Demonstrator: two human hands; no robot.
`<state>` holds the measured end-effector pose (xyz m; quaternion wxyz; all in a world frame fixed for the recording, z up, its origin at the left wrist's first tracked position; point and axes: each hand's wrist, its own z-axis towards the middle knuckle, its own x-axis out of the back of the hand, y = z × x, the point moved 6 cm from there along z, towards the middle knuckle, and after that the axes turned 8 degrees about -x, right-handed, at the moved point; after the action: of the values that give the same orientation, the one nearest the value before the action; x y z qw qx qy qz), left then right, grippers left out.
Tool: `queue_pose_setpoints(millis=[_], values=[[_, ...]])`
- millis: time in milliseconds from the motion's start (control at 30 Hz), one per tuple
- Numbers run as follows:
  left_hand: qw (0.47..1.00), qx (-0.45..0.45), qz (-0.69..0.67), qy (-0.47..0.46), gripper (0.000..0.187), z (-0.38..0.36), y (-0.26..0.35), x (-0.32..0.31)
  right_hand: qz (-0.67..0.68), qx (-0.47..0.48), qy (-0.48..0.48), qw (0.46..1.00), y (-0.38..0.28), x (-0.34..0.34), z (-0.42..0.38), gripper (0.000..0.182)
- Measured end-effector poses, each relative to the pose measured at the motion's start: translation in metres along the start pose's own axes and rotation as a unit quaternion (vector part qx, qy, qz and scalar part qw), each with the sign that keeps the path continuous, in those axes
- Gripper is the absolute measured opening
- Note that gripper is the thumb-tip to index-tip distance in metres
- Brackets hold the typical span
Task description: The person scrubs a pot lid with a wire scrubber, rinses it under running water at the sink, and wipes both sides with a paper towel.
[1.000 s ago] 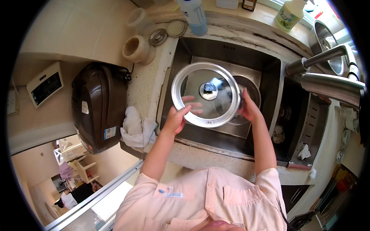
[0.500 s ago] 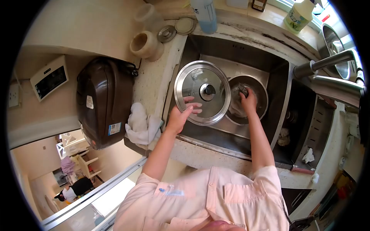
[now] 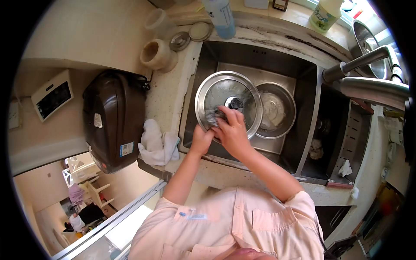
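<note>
My left hand (image 3: 202, 141) grips the near-left rim of a round glass pot lid (image 3: 219, 93) with a steel edge and a dark knob. In my right hand (image 3: 234, 133), a steel wool scrubber (image 3: 212, 115) is pressed to the lid's near-left part, close to my left hand. The scrubber looks blurred. Partly under the lid, a round metal basin (image 3: 294, 108) with cloudy water stands in the stainless steel sink (image 3: 255, 71).
A faucet (image 3: 359, 65) reaches in at right, above a narrower sink section. Left of the sink lie a white cloth (image 3: 158, 147), a dark brown appliance (image 3: 115, 121) and a pale jar (image 3: 158, 55). Bottles, including a blue one (image 3: 221, 19), line the back. Someone is visible through the lower-left opening.
My right hand has moved left with the steel wool, out of the basin and onto the lid. My left hand still holds the lid. The view has shifted slightly.
</note>
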<state>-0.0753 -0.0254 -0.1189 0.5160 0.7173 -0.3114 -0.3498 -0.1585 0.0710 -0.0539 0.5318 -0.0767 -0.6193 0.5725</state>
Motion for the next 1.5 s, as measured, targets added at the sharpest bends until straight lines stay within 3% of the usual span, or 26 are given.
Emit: queue_pose_setpoints(millis=[67, 133, 233, 367, 567, 700, 800, 933, 1067, 1200, 1233, 1267, 1333, 1400, 1467, 1500], values=[[0.999, -0.017, -0.043, 0.016, 0.028, -0.005, 0.001, 0.003, -0.031, -0.017, 0.007, 0.999, 0.014, 0.014, -0.011, 0.027], [0.997, 0.023, -0.066, 0.012, 0.029, -0.008, 0.004, 0.006, -0.043, -0.025, 0.008, 0.999, 0.031, 0.023, -0.019, 0.025], [0.997, 0.031, -0.065, 0.008, 0.031, -0.01, 0.01, 0.008, -0.03, -0.139, 0.049, 0.989, 0.057, 0.038, -0.016, 0.025], [0.999, 0.022, -0.037, -0.002, 0.028, -0.01, 0.012, 0.006, 0.021, -0.081, 0.14, 0.987, 0.028, 0.051, 0.01, 0.023], [0.999, -0.002, 0.043, -0.018, 0.026, -0.021, 0.021, -0.007, 0.066, -0.234, 0.105, 0.964, 0.08, 0.02, 0.024, 0.021], [0.997, -0.012, 0.072, -0.027, 0.026, -0.021, 0.024, -0.01, 0.042, -0.227, 0.116, 0.966, 0.058, 0.022, 0.007, 0.023], [0.995, -0.017, 0.099, -0.018, 0.026, -0.035, 0.032, -0.006, -0.002, -0.342, 0.058, 0.938, 0.119, 0.021, 0.008, 0.026], [0.993, -0.03, 0.118, 0.009, 0.026, -0.04, 0.044, -0.004, -0.051, -0.33, 0.116, 0.935, 0.144, 0.047, -0.005, 0.033], [0.994, -0.026, 0.101, 0.036, 0.029, -0.042, 0.049, -0.002, -0.152, -0.373, 0.075, 0.912, 0.149, 0.07, -0.029, 0.04], [0.999, 0.003, 0.035, 0.041, 0.031, -0.045, 0.055, -0.021, -0.066, -0.262, 0.133, 0.954, 0.115, 0.139, -0.028, 0.043], [0.999, 0.014, 0.014, 0.042, 0.031, -0.046, 0.056, -0.028, -0.115, -0.221, 0.197, 0.948, 0.103, 0.168, -0.026, 0.045], [0.999, 0.026, -0.009, 0.046, 0.031, -0.047, 0.054, -0.036, -0.162, -0.177, 0.257, 0.936, 0.098, 0.198, -0.021, 0.046], [0.998, 0.043, -0.037, 0.039, 0.031, -0.049, 0.048, -0.046, -0.329, -0.137, 0.388, 0.85, 0.102, 0.249, -0.01, 0.049], [0.997, 0.051, -0.052, 0.027, 0.031, -0.051, 0.044, -0.059, -0.337, -0.222, 0.419, 0.813, 0.129, 0.283, 0.004, 0.055], [0.995, 0.061, -0.078, 0.016, 0.033, -0.051, 0.034, -0.066, -0.209, -0.304, 0.358, 0.858, 0.171, 0.302, 0.023, 0.065], [0.993, 0.067, -0.099, -0.001, 0.033, -0.051, 0.03, -0.069, -0.183, -0.311, 0.363, 0.859, 0.18, 0.308, 0.028, 0.061]])
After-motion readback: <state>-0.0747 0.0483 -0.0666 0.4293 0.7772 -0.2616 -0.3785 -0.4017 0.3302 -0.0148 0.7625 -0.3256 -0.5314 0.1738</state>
